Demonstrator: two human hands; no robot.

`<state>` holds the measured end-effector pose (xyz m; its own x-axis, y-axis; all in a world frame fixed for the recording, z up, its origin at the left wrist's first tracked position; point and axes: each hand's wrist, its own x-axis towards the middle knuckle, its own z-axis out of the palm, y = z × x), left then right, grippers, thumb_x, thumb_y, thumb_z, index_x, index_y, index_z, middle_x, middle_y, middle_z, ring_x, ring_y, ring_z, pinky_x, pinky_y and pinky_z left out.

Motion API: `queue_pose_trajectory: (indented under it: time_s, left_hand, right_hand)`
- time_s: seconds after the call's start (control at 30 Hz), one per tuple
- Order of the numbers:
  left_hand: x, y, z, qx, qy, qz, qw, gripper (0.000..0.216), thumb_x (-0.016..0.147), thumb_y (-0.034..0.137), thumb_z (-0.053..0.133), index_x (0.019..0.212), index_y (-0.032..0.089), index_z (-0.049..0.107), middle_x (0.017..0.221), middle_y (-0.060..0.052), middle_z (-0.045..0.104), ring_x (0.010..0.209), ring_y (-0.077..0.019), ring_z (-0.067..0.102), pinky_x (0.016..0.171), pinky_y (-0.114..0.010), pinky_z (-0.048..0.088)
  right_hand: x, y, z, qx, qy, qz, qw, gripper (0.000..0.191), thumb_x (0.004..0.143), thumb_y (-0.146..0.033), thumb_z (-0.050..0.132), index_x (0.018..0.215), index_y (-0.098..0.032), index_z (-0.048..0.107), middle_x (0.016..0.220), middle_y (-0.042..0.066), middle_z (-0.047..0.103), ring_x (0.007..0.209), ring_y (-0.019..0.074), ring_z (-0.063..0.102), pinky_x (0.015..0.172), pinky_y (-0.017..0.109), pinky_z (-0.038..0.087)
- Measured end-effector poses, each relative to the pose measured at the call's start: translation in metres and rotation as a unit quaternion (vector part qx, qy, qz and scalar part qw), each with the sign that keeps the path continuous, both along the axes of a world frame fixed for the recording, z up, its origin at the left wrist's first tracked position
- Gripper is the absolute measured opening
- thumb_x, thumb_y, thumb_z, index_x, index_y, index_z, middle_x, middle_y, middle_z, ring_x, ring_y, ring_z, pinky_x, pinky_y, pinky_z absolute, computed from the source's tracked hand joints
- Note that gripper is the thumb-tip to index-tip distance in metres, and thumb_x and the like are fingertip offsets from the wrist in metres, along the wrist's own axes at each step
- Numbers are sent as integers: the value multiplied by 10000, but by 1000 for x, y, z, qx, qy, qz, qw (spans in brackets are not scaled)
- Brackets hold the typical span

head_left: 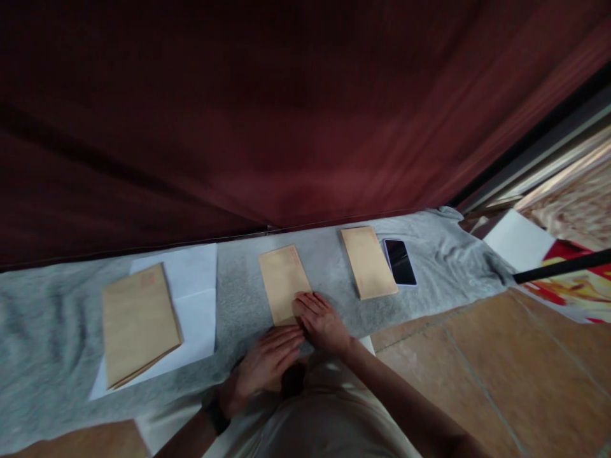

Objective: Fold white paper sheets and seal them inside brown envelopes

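A brown envelope (282, 280) lies in the middle of a grey cloth (52, 331). My right hand (321, 321) rests flat on its near right corner, fingers stretched out. My left hand (263, 366) lies just below the envelope's near edge, fingers extended and pointing right toward the other hand. A dark band circles my left wrist. Neither hand grips anything.
A stack of brown envelopes (138, 324) sits on white paper sheets (193, 299) at the left. Another brown envelope (368, 262) and a black phone (400, 262) lie at the right. A dark red curtain (267, 114) hangs behind. Tiled floor (501, 375) and a black rod (563, 267) are at the right.
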<state>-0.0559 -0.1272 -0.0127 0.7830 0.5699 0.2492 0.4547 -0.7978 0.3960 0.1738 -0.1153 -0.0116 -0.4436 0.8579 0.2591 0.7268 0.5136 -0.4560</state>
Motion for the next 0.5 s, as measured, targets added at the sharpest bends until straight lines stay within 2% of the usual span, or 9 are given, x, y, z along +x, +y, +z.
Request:
queue_pose_trajectory:
  time_s: [0.07, 0.17, 0.23, 0.33, 0.4, 0.5]
  left_hand:
    - [-3, 22, 9, 1, -43, 49, 998, 383, 1080, 275, 423, 1411, 239, 613, 1414, -50, 685, 1354, -154, 600, 1157, -340, 493]
    - [6, 77, 16, 1, 1, 100, 995, 492, 1082, 350, 392, 1530, 177, 500, 1577, -112, 534, 1493, -220, 459, 1239, -449, 409]
    - [18, 119, 16, 1, 37, 106, 994, 567, 1077, 418, 375, 1552, 122, 463, 1628, -154, 455, 1542, -254, 380, 1275, -494, 340]
    - [38, 168, 9, -9, 82, 103, 991, 599, 1075, 428, 327, 1557, 95, 453, 1661, -159, 397, 1561, -250, 342, 1302, -471, 277]
    - [46, 183, 3, -15, 99, 96, 990, 596, 1078, 404, 283, 1549, 86, 462, 1657, -154, 407, 1562, -236, 339, 1308, -447, 258]
    - [50, 181, -6, -4, 102, 89, 991, 615, 1078, 404, 271, 1566, 63, 428, 1663, -165, 393, 1577, -231, 304, 1314, -436, 230]
  right_hand:
    - [4, -10, 2, -3, 0, 9, 1000, 459, 1035, -196, 516, 1493, -172, 528, 1553, 131, 554, 1451, 246, 504, 1234, 486, 402]
    - [8, -22, 6, -16, -3, 24, 1000, 486, 1038, -233, 531, 1521, -181, 501, 1566, 121, 541, 1463, 252, 492, 1239, 492, 398]
    - [10, -25, 8, -26, -8, 28, 999, 474, 1049, -241, 516, 1520, -183, 505, 1567, 110, 543, 1465, 255, 490, 1247, 493, 385]
    - [12, -26, 9, -36, -7, 30, 999, 451, 1071, -267, 491, 1514, -188, 516, 1574, 96, 537, 1463, 248, 496, 1256, 485, 374]
    - [13, -27, 8, -40, -4, 31, 999, 444, 1078, -279, 484, 1511, -190, 520, 1583, 88, 529, 1464, 235, 495, 1258, 471, 375]
    - [15, -28, 7, -47, 1, 32, 998, 433, 1081, -289, 483, 1501, -195, 531, 1582, 78, 532, 1461, 218, 498, 1258, 448, 379]
